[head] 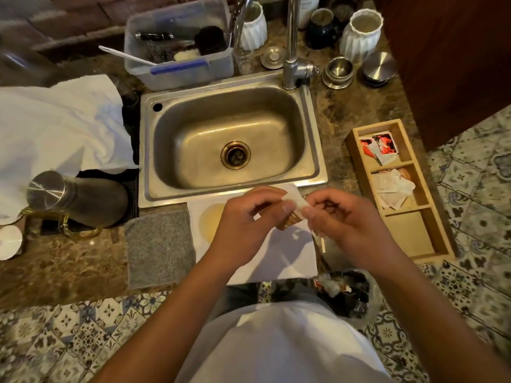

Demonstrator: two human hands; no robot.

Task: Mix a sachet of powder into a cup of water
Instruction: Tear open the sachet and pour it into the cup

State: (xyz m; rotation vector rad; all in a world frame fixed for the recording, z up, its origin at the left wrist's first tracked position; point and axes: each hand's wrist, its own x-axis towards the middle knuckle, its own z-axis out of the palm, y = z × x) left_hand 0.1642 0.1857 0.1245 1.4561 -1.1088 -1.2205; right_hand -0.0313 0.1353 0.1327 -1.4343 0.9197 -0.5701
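A small brown-and-white sachet [292, 219] is held between both hands above a white tray [290, 261] in front of the sink. My left hand [243, 230] pinches its left side and my right hand [343, 225] pinches its top right corner. A pale round shape [211, 221], possibly a cup of liquid seen from above, sits on the tray's left part, partly hidden by my left hand. A thin stick [322, 244] lies at the tray's right edge below my right hand.
A steel sink [232, 139] with a tap [291, 42] lies behind the tray. A wooden sachet box [398, 189] stands right, a grey cloth [159, 248] and a dark pitcher [77, 199] left. A bin with a bag [348, 294] sits on the floor.
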